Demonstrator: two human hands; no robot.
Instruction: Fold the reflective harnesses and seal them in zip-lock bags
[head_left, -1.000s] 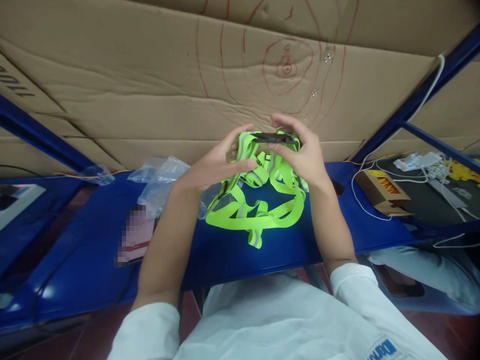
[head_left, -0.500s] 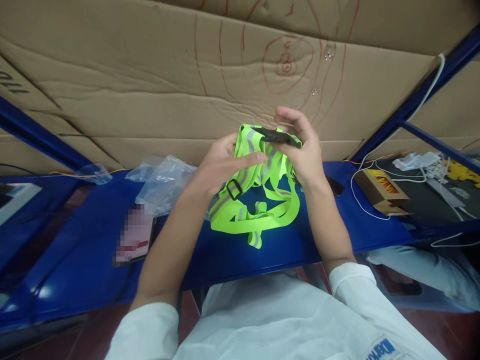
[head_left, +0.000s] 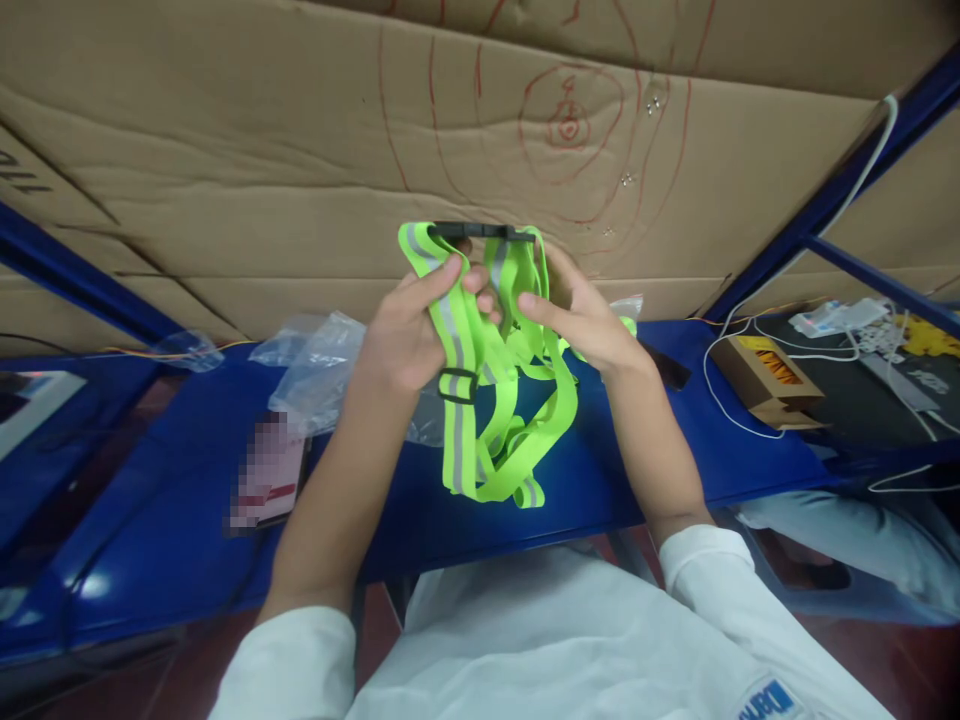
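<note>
A neon-green reflective strap harness [head_left: 459, 340] with grey stripes hangs in loops between my two hands, above the blue table. My left hand [head_left: 401, 325] grips its left band, thumb across the front. On the other side my right hand [head_left: 581, 310] is closed on the right-hand bands with its thumb in front. A black buckle [head_left: 480, 231] spans the top between the bands and looks fastened. Lower on the left band sits a black slider [head_left: 457, 386]. The lowest loops hang close to the tabletop; whether they touch it I cannot tell.
Clear plastic bags [head_left: 322, 365] lie on the blue table [head_left: 187, 480] at left, beside a partly blurred pinkish item [head_left: 266, 480]. An open cardboard box [head_left: 769, 380] and a white cable [head_left: 709, 390] are at right. Cardboard [head_left: 300, 150] walls the back; a person's leg [head_left: 840, 545] shows at lower right.
The harness has turned so its black buckle lies level on top, farther left. My left hand has moved left and up; my right hand has shifted left and lower, fingers now behind the bands.
</note>
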